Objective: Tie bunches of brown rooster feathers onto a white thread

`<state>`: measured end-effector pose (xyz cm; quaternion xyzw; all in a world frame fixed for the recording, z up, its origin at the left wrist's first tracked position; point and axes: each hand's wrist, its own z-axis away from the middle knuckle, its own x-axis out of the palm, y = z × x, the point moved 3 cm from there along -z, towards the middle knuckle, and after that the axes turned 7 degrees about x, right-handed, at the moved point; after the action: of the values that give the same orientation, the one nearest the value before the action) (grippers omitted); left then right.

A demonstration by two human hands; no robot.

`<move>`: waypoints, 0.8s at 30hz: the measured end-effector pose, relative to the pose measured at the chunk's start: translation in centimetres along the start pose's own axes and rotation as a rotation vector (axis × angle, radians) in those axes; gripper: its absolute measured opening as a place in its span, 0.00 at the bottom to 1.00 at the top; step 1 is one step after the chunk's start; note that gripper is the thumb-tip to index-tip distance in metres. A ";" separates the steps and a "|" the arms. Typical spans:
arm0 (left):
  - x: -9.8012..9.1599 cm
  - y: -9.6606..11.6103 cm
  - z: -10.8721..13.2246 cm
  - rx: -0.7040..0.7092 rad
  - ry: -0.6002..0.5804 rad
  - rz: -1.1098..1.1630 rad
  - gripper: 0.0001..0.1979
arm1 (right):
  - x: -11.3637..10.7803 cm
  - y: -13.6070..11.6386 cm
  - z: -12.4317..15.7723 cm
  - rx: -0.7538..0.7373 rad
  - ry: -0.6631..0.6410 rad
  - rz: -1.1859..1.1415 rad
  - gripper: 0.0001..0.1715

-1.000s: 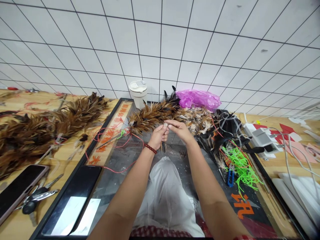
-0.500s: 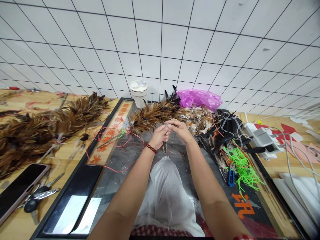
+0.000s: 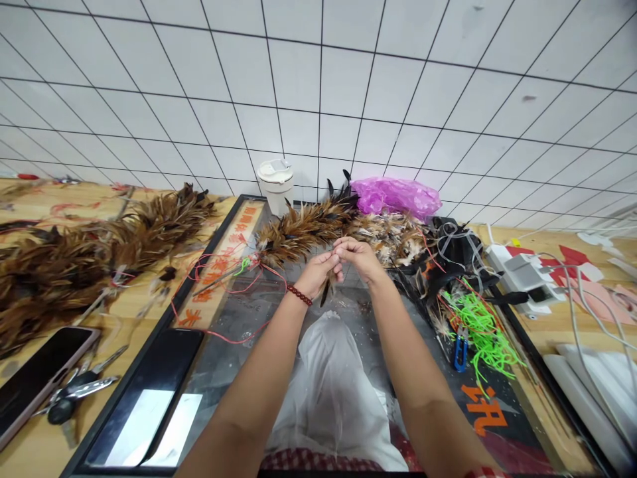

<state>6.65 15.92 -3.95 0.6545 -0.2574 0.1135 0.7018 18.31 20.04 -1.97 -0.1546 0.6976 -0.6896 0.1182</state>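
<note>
My left hand (image 3: 318,273), with a dark red bead bracelet (image 3: 299,295) at the wrist, is closed on a small brown feather (image 3: 326,292) whose dark tip hangs below the fingers. My right hand (image 3: 362,260) pinches at the left fingertips; what its fingers hold is hidden. Behind both hands lies a thick brown feather bundle (image 3: 308,229), bound at its left end with red string (image 3: 226,265). Loose pale and brown feathers (image 3: 393,239) are heaped to its right.
A white lidded cup (image 3: 277,186) and a pink plastic bag (image 3: 395,196) stand by the tiled wall. Green strings (image 3: 480,318) and blue thread snips (image 3: 460,352) lie right. Phones (image 3: 164,358), keys (image 3: 79,388) and more feather bundles (image 3: 64,272) are left. White adapters (image 3: 525,272) sit right.
The fingers of both hands have shifted slightly at their meeting point. The hanging feather has turned and now shows its broad brown side more.
</note>
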 end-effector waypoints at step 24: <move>-0.7 0.8 -0.2 0.037 0.131 0.053 0.19 | 1.1 -3.3 0.7 -0.148 0.031 0.573 0.21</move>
<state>5.70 16.35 -3.66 0.6517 -0.2261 0.1793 0.7014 17.73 19.01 1.36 0.0510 0.7629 -0.5778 0.2855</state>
